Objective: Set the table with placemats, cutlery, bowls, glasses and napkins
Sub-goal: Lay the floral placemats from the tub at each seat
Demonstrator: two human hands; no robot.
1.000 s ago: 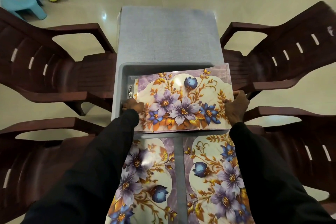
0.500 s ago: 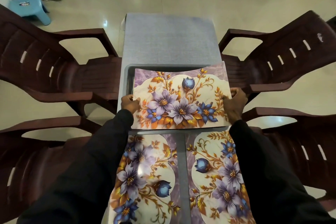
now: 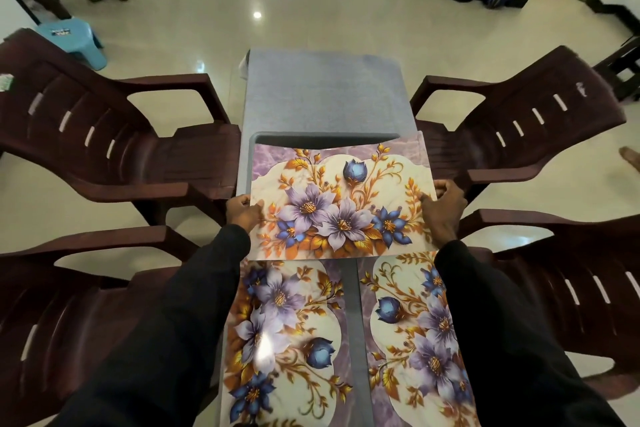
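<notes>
While both hands, left hand [image 3: 242,215] and right hand [image 3: 441,210], pinch its short edges, the floral placemat [image 3: 341,203] lies crosswise to the table [image 3: 323,94]

table far end [image 3: 325,90]: bare, open from above | tray [image 3: 325,139]: mostly under held mat [image 3: 341,204], only far strip open | near end: L mat [image 3: 284,322] + R mat [image 3: 415,322] flat, pass over ok | sides: 4 chairs, armrests tight beside table edges: far-L chair [image 3: 104,135], near-L chair [image 3: 86,288], far-R chair [image 3: 519,121], near-R chair [image 3: 571,270]
</notes>
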